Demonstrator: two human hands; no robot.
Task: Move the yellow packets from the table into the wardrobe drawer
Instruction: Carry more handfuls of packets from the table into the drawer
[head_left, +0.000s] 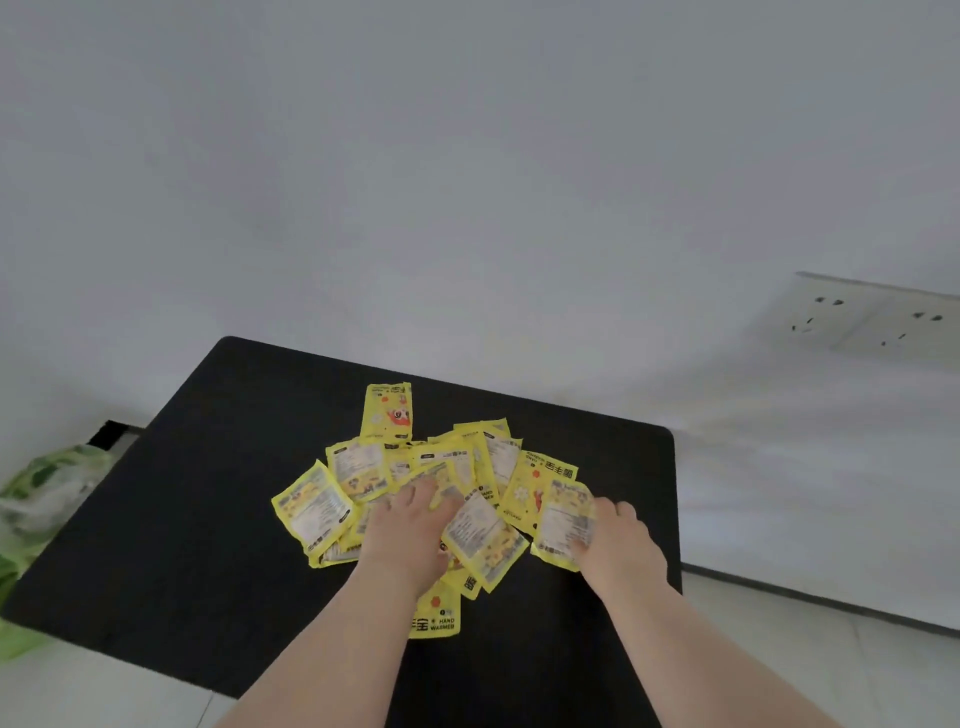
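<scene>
Several yellow hand-warmer packets (358, 467) lie in a loose overlapping heap on a black table (208, 493). One packet (388, 410) lies apart at the far side of the heap. My left hand (410, 525) rests palm down on the middle of the heap, fingers curled into the packets. My right hand (615, 540) is at the heap's right edge and pinches a yellow packet (563, 525), which stands tilted off the table. No wardrobe or drawer is in view.
A white wall stands right behind the table, with a double socket plate (878, 317) at the right. A green and clear plastic bag (41, 499) lies on the floor left of the table. Pale floor tiles (831, 649) show at the right.
</scene>
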